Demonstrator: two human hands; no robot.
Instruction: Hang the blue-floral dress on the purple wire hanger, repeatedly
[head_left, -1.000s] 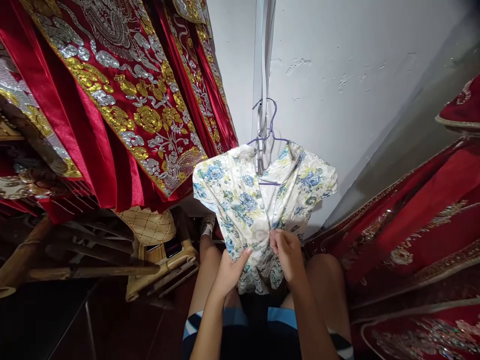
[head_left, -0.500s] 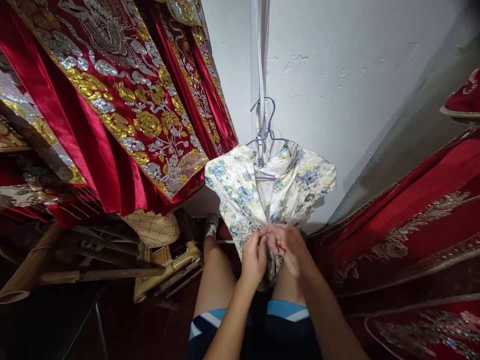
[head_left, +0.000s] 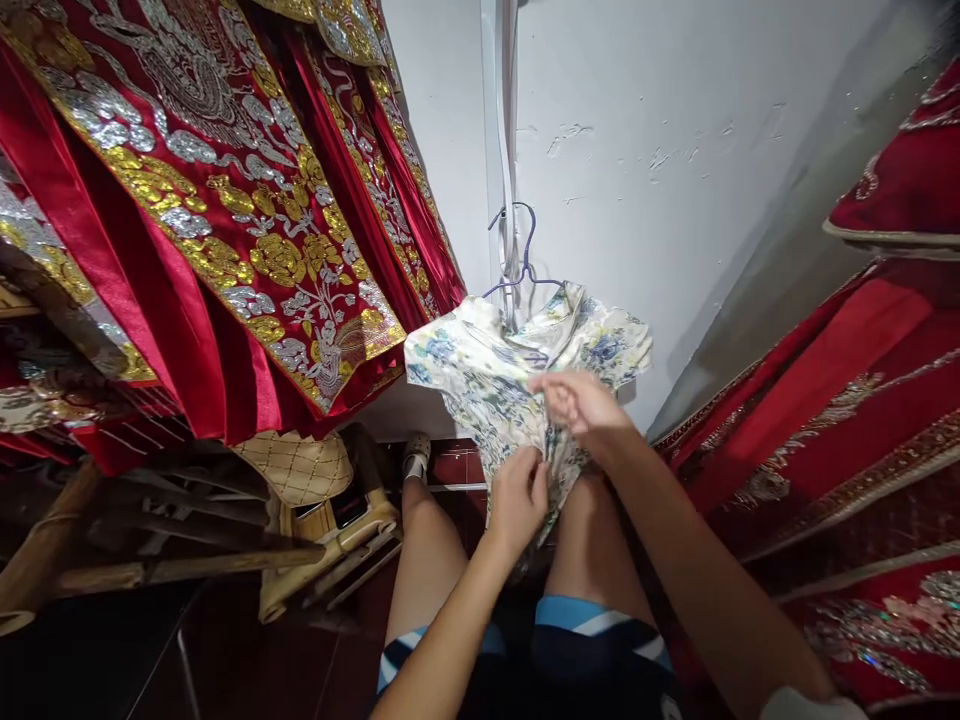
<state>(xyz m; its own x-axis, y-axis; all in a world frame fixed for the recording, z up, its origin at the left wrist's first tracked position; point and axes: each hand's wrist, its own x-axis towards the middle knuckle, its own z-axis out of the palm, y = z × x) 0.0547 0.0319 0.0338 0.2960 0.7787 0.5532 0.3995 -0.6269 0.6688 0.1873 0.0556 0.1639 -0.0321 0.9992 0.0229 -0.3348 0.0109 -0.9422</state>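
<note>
A short-sleeved floral dress (head_left: 480, 375), cream with blue and yellow flowers, hangs on a purple hanger (head_left: 529, 245) in front of me. My right hand (head_left: 581, 400) pinches the front edge of the cloth at chest height and draws it up and sideways, so the fabric is stretched into folds. Lower down, around the waist, my left hand (head_left: 519, 490) has its fingers closed on the front of the dress. The lower part of the garment drops between my knees, partly hidden by my hands.
Red gowns with gold and silver sequins (head_left: 300, 250) hang at the left. More red beaded clothing (head_left: 810, 420) hangs on the right. A bamboo chair (head_left: 330, 550) with a quilted cream bag (head_left: 300, 465) stands by my left leg. A pale pole (head_left: 502, 120) runs along the white wall.
My hands were together at the waist of the dress. The right hand has moved up, pulling the front edge taut, while the left stays low. The view has shifted slightly right.
</note>
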